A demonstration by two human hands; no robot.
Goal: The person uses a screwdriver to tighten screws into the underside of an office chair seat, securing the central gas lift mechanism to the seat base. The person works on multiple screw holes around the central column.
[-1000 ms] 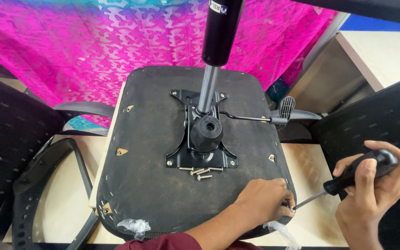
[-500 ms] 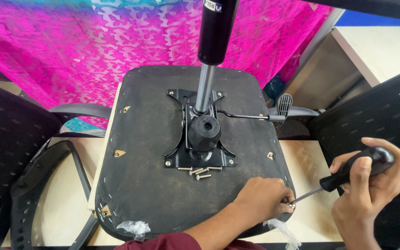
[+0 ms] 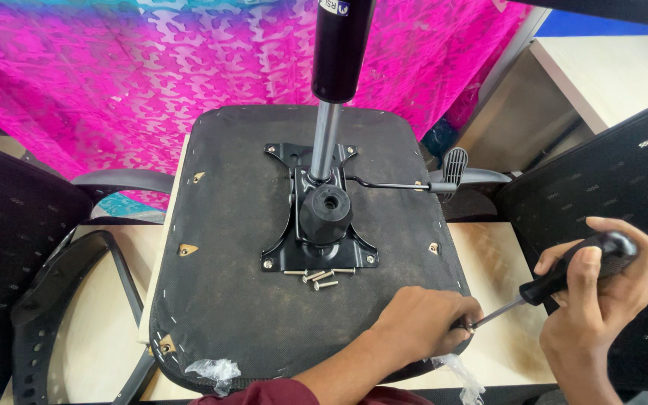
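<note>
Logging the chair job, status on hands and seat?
Left hand steadies screwdriver tip at seat edge. Right hand grips screwdriver handle. Upturned seat on table; loose screws by the mount plate.

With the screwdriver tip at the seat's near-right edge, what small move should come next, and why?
Probably turn the screwdriver with the right hand: its tip meets the left hand, whose fingers pinch something at the seat underside edge; what they hold is hidden.

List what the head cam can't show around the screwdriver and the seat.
- Screwdriver tip: hidden behind the left hand, head view.
- What the tip meets at the seat edge: covered by that hand.
- Handle: mostly wrapped by the right hand.
- Loose screws: too small to tell type.
</note>
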